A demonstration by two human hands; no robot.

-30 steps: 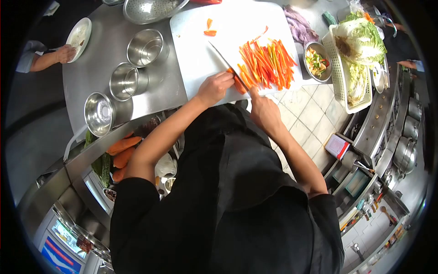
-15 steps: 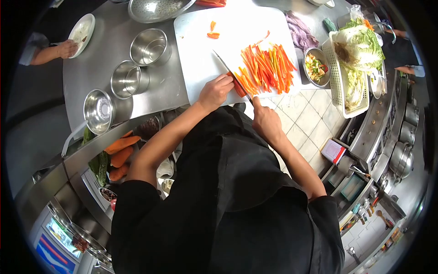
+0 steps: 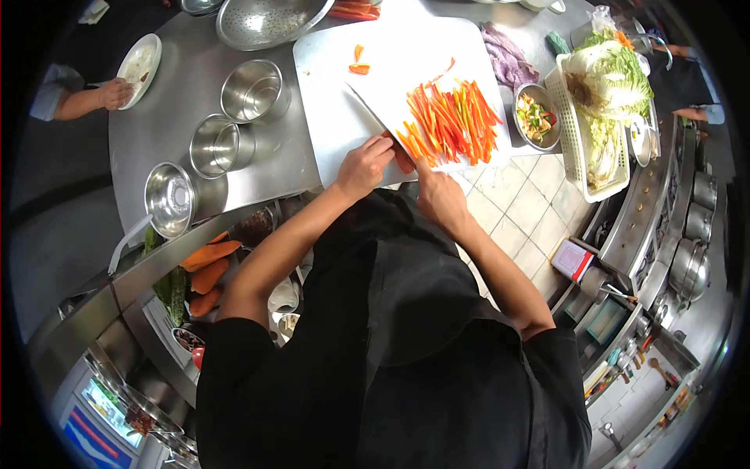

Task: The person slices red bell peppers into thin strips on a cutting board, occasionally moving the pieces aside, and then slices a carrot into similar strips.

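Observation:
On the white cutting board [image 3: 336, 117] my left hand [image 3: 364, 168] is closed on a red pepper piece [image 3: 404, 161] near the board's front edge. My right hand [image 3: 441, 195] grips a knife [image 3: 369, 109] by its handle, the blade slanting up and left beside the pepper piece. To the right of the blade lies a pile of red and orange pepper strips [image 3: 457, 121]. Two small orange pieces [image 3: 358, 69] rest farther back on the board.
Steel bowls [image 3: 254, 92] and a colander [image 3: 269, 19] stand left. On the right are a bowl of cut vegetables [image 3: 537, 117], a purple cloth [image 3: 508, 56] and a basket [image 3: 574, 148] with cabbage [image 3: 613, 82]. Another person's hand [image 3: 117, 93] holds a white plate [image 3: 144, 62].
My right hand and the knife have shifted left and slightly toward the pepper piece. My left hand stays nearly in place. The view has moved a little.

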